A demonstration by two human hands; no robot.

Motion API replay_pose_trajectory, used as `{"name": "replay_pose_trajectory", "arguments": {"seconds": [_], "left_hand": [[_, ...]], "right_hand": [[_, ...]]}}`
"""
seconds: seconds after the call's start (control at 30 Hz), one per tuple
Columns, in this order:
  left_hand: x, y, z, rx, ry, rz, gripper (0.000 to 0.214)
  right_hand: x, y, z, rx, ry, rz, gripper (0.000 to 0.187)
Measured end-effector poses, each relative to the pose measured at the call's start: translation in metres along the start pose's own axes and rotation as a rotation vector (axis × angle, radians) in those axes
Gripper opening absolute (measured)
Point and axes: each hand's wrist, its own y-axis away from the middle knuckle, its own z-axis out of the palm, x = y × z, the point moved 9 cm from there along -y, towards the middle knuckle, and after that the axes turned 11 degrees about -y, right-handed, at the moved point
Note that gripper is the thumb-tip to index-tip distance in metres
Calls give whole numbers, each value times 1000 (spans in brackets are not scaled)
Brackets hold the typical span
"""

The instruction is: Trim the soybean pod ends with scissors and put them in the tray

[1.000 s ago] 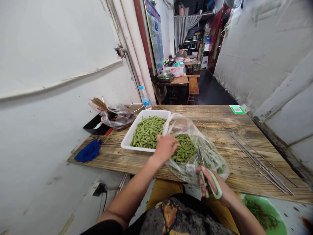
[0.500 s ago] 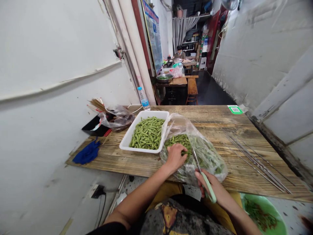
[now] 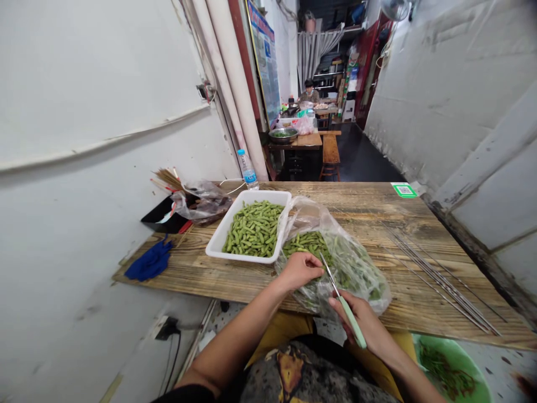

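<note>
My left hand [image 3: 302,270] is closed in a pinch over the open plastic bag [image 3: 356,254], its fingertips on an edamame pod that they mostly hide. Green-handled scissors [image 3: 351,320] are in my right hand [image 3: 361,313], blades pointing up and away beside the left fingertips. The blades look nearly closed. Inside the clear bag lie many green edamame pods [image 3: 308,242], some seen through the plastic. Left of the bag stands a white tray [image 3: 213,246] filled with edamame pods [image 3: 254,228].
Long metal skewers [image 3: 444,280] lie on the wooden table [image 3: 369,201] at the right. A water bottle [image 3: 248,170], a blue cloth [image 3: 149,260] and a black box [image 3: 161,218] are at the left. Below the right edge sits a green basin [image 3: 457,369]. A person [image 3: 309,94] sits far back.
My left hand has drawn slightly nearer and its fingers have come together in a pinch at the scissors. The scissors have swung a little to the left, and their handles have come closer together.
</note>
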Motion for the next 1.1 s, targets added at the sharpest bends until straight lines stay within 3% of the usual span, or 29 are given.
{"name": "replay_pose_trajectory", "arguments": {"seconds": [0.17,0.33,0.4,0.67,0.83,1.1], "left_hand": [[4,-1,-8,21,140,-4,18],[2,0,4,-135,482,-65,43],[-1,0,7,-145,542,-94,47],[-8,-6,-4,123,621,-41,36],[-10,0,6,138,772,-89,37],[-13,5,13,122,717,-110,32]], "right_hand": [[6,0,2,-16,-69,53,50],[10,2,3,-33,-119,44,56],[12,1,1,-19,-115,38,56],[15,-4,1,-11,-114,17,55],[13,-7,3,-14,-101,-4,53],[9,-7,5,-22,-180,10,49]]}}
